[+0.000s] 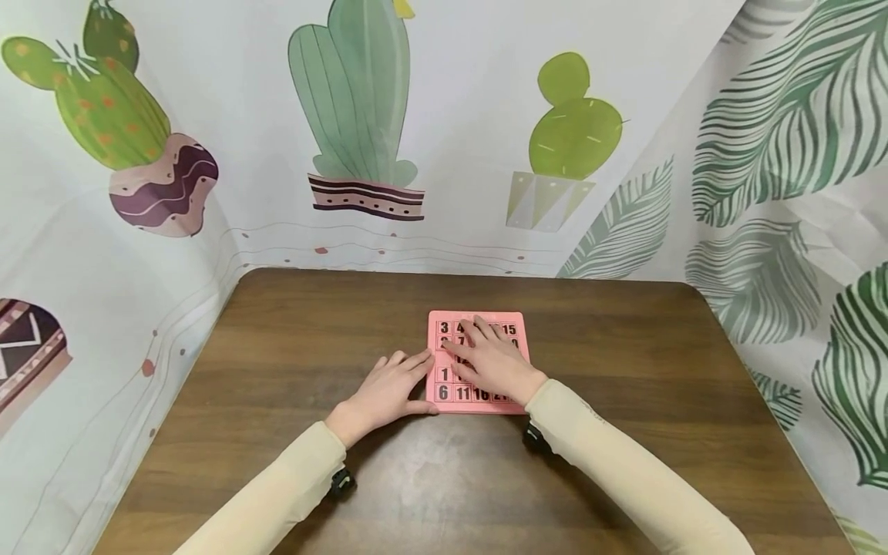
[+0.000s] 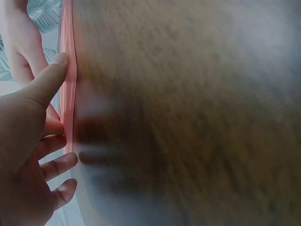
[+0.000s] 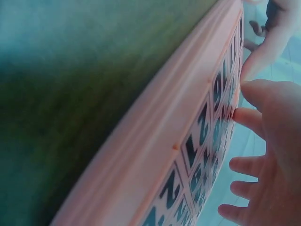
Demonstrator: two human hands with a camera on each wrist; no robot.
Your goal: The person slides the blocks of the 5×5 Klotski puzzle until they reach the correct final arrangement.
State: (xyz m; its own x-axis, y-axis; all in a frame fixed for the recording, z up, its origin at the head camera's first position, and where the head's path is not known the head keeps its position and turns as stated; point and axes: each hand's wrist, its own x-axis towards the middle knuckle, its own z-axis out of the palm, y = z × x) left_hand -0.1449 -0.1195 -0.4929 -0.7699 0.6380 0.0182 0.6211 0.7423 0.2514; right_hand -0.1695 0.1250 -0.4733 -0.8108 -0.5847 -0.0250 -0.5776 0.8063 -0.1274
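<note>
A pink square number slide puzzle (image 1: 442,408) lies flat on the wooden table, its tiles printed with black numbers. My left hand (image 1: 385,391) rests at its left side. Fingertips touch the left edge, and the thumb (image 2: 55,70) lies against the side near the front left corner. Over the tiles my right hand (image 1: 496,364) is spread, with its fingers reaching toward the upper left and hiding many numbers. In the right wrist view, the thumb and a finger of that hand (image 3: 282,136) meet the tile face, while other fingers appear lifted.
The brown wooden table (image 1: 305,331) extends around the puzzle on all sides. Behind it hangs a white cloth (image 1: 472,139) printed with cacti and leaves. A dark wrist camera (image 1: 342,482) sits under the left sleeve, another (image 1: 536,438) under the right.
</note>
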